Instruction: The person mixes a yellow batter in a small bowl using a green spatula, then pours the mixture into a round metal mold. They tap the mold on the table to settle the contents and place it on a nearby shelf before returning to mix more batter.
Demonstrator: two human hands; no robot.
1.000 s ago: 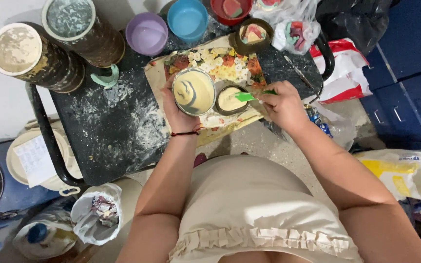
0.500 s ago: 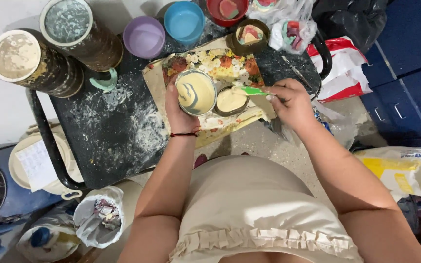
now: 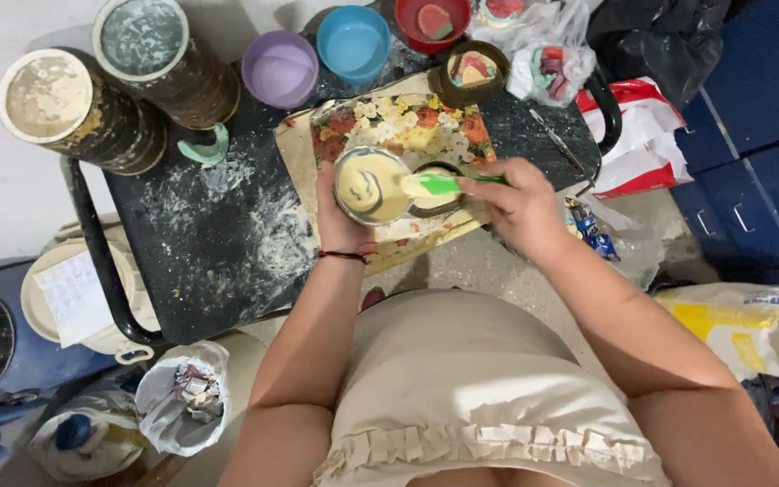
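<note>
My left hand grips a round metal container filled with pale yellow batter, holding it just above a floral tray. My right hand holds a green-handled spatula whose batter-coated blade reaches over the container's right rim. A smaller dark mould sits partly hidden behind the spatula and the container. Both arms reach forward over a dark, flour-dusted table.
Two big round tins stand at the table's far left. A purple cup, a blue cup, a red bowl and a brown bowl line the back. Plastic bags lie on the floor, blue cabinets at right.
The spatula has moved left from the small mould to over the batter container. My left hand has kept its hold on the container, and the camera view has shifted slightly.
</note>
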